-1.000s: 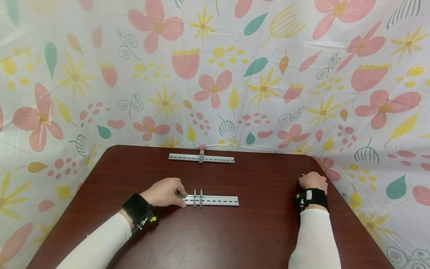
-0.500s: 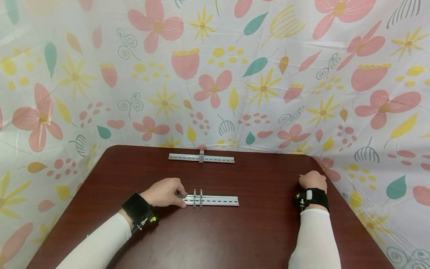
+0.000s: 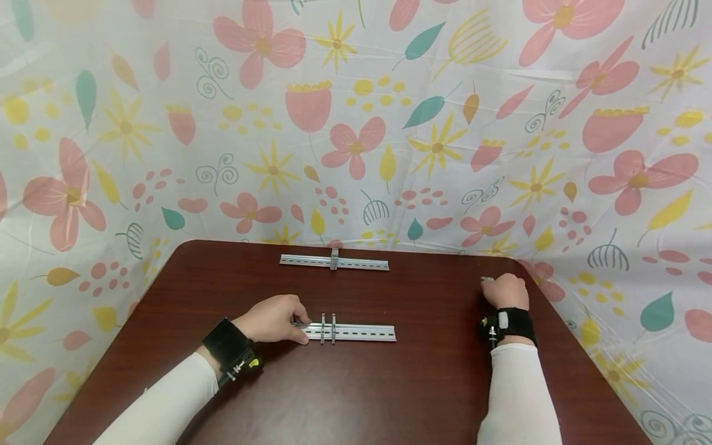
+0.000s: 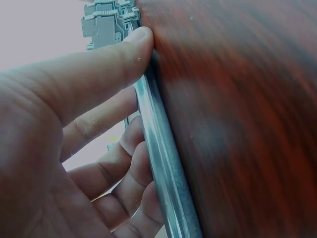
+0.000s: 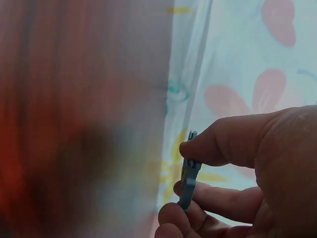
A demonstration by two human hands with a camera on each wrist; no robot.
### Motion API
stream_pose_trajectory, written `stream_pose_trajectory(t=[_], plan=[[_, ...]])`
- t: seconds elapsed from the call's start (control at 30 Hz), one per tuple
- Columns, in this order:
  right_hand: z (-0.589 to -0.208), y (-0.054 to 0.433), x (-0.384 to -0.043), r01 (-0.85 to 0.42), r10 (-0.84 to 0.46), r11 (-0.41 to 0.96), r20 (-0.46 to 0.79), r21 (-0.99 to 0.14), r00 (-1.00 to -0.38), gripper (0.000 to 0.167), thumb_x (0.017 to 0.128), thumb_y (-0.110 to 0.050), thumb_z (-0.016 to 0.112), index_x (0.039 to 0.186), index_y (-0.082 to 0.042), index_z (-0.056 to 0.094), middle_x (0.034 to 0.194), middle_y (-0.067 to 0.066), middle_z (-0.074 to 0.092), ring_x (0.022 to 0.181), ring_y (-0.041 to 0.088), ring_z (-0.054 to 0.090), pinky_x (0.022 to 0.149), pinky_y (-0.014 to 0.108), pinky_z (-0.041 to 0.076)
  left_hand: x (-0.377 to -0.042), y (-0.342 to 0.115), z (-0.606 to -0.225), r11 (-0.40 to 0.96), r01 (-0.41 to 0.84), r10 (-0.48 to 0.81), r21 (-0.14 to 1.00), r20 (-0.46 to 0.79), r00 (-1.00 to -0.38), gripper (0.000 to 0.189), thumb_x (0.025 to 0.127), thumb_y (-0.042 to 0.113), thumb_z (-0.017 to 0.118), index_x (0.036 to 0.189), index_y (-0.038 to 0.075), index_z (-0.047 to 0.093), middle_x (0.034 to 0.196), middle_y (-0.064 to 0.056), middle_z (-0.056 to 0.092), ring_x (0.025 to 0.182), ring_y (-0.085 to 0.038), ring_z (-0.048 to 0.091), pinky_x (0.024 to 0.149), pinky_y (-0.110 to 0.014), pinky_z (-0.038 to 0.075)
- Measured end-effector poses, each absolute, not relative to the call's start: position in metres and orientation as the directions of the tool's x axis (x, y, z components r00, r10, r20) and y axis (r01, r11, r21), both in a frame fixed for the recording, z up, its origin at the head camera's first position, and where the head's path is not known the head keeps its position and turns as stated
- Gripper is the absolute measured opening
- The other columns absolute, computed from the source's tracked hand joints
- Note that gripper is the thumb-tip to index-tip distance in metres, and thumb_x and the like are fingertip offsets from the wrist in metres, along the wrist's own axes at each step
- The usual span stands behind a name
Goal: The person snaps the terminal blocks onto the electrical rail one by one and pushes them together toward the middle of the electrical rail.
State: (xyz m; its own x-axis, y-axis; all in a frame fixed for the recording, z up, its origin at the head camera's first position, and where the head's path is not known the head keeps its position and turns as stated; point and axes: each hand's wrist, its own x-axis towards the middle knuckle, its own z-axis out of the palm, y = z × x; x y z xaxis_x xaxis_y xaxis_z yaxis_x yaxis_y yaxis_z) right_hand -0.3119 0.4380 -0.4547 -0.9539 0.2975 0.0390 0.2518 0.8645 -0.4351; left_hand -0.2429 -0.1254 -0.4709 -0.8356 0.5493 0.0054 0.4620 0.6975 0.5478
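Note:
My left hand (image 3: 272, 318) grips the left end of a slotted metal DIN rail (image 3: 364, 332) on the table, thumb along the near edge. Two slim upright grey terminal blocks (image 3: 333, 328) sit across this rail, just right of the fingertips. In the left wrist view, the grey blocks (image 4: 104, 25) show beyond my thumb (image 4: 141, 42). Over the table's right side, my right hand (image 3: 508, 292) pinches a small grey rail clip (image 5: 188, 181) between thumb and fingers. Only a bit of that clip shows past the hand in the head view.
A second DIN rail (image 3: 364, 264) lies near the table's back edge, with grey blocks (image 3: 334, 259) mounted near its middle. The dark red-brown table (image 3: 423, 383) is bordered at the back and sides by a flower-patterned cloth (image 3: 356, 204).
My right hand has lifted and shifted left from the table's right edge, and a grey clip now shows at its fingertips. The left hand and both rails stay put.

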Motion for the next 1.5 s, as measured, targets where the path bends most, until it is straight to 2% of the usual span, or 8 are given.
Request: stream_pose_trajectory(t=[0.13, 0.23, 0.33, 0.43, 0.53, 0.6, 0.9, 1.5], plan=[[-0.449, 0.423, -0.314, 0.193, 0.253, 0.88, 0.085, -0.434, -0.964, 0.051, 0.107, -0.032, 0.062, 0.076, 0.008, 0.072, 0.089, 0.035, 0.068, 0.085, 0.049, 0.066, 0.077, 0.061, 0.055, -0.243, -0.125, -0.472, 0.701, 0.459, 0.549, 0.546, -0.002, -0.836, 0.028, 0.084, 0.034, 0.1, 0.104, 0.02, 0.086, 0.098, 0.009, 0.068, 0.085, -0.009, 0.062, 0.076, -0.035, 0.056], [-0.446, 0.412, -0.316, 0.148, 0.222, 0.888, 0.124, -0.435, -0.967, 0.056, 0.107, -0.031, 0.062, 0.057, -0.006, 0.057, 0.061, 0.014, 0.055, 0.068, 0.04, 0.059, 0.066, 0.051, 0.048, -0.243, -0.126, -0.472, 0.699, 0.464, 0.552, 0.544, 0.002, -0.834, 0.028, 0.084, 0.033, 0.1, 0.105, 0.02, 0.086, 0.099, 0.009, 0.068, 0.085, -0.009, 0.062, 0.077, -0.035, 0.055], [-0.444, 0.4, -0.318, 0.097, 0.193, 0.884, 0.17, -0.457, -0.966, 0.058, 0.106, -0.027, 0.062, 0.052, -0.014, 0.043, 0.052, 0.0, 0.036, 0.054, 0.027, 0.044, 0.057, 0.041, 0.036, -0.244, -0.126, -0.474, 0.699, 0.476, 0.559, 0.534, 0.008, -0.829, 0.028, 0.084, 0.033, 0.099, 0.105, 0.02, 0.086, 0.099, 0.009, 0.068, 0.086, -0.009, 0.062, 0.078, -0.035, 0.055], [-0.44, 0.385, -0.319, 0.044, 0.161, 0.873, 0.201, -0.486, -0.966, 0.055, 0.106, -0.024, 0.064, 0.055, -0.013, 0.046, 0.051, -0.002, 0.034, 0.049, 0.022, 0.037, 0.052, 0.037, 0.031, -0.245, -0.127, -0.474, 0.688, 0.49, 0.572, 0.535, 0.014, -0.82, 0.029, 0.084, 0.033, 0.099, 0.106, 0.02, 0.086, 0.099, 0.008, 0.068, 0.087, -0.009, 0.062, 0.078, -0.035, 0.055], [-0.433, 0.367, -0.317, 0.001, 0.131, 0.864, 0.222, -0.504, -0.966, 0.042, 0.106, -0.022, 0.066, 0.069, -0.003, 0.067, 0.059, 0.005, 0.053, 0.056, 0.026, 0.048, 0.056, 0.039, 0.038, -0.246, -0.129, -0.474, 0.672, 0.501, 0.589, 0.545, 0.018, -0.808, 0.032, 0.084, 0.033, 0.099, 0.109, 0.018, 0.086, 0.1, 0.008, 0.068, 0.088, -0.01, 0.062, 0.079, -0.035, 0.055], [-0.428, 0.355, -0.315, -0.025, 0.108, 0.86, 0.229, -0.509, -0.967, 0.034, 0.107, -0.023, 0.067, 0.091, 0.006, 0.077, 0.076, 0.017, 0.067, 0.066, 0.031, 0.057, 0.063, 0.043, 0.044, -0.247, -0.13, -0.473, 0.665, 0.506, 0.597, 0.55, 0.017, -0.802, 0.035, 0.084, 0.035, 0.099, 0.111, 0.017, 0.086, 0.101, 0.007, 0.068, 0.089, -0.012, 0.063, 0.081, -0.035, 0.056], [-0.417, 0.319, -0.31, -0.137, 0.015, 0.855, 0.288, -0.501, -0.958, 0.047, 0.107, -0.022, 0.065, 0.138, 0.014, 0.067, 0.136, 0.035, 0.058, 0.118, 0.051, 0.061, 0.101, 0.065, 0.051, -0.248, -0.129, -0.472, 0.656, 0.523, 0.615, 0.544, 0.018, -0.788, 0.044, 0.084, 0.043, 0.099, 0.116, 0.015, 0.085, 0.101, 0.007, 0.068, 0.094, -0.015, 0.064, 0.085, -0.036, 0.056], [-0.409, 0.253, -0.295, -0.33, -0.146, 0.809, 0.377, -0.487, -0.915, 0.04, 0.106, -0.023, 0.069, 0.136, 0.004, 0.07, 0.126, 0.019, 0.057, 0.089, 0.03, 0.059, 0.08, 0.046, 0.049, -0.25, -0.13, -0.474, 0.651, 0.531, 0.601, 0.542, 0.059, -0.797, 0.035, 0.098, 0.045, 0.087, 0.115, 0.014, 0.086, 0.095, 0.013, 0.065, 0.085, -0.005, 0.061, 0.076, -0.032, 0.054]])
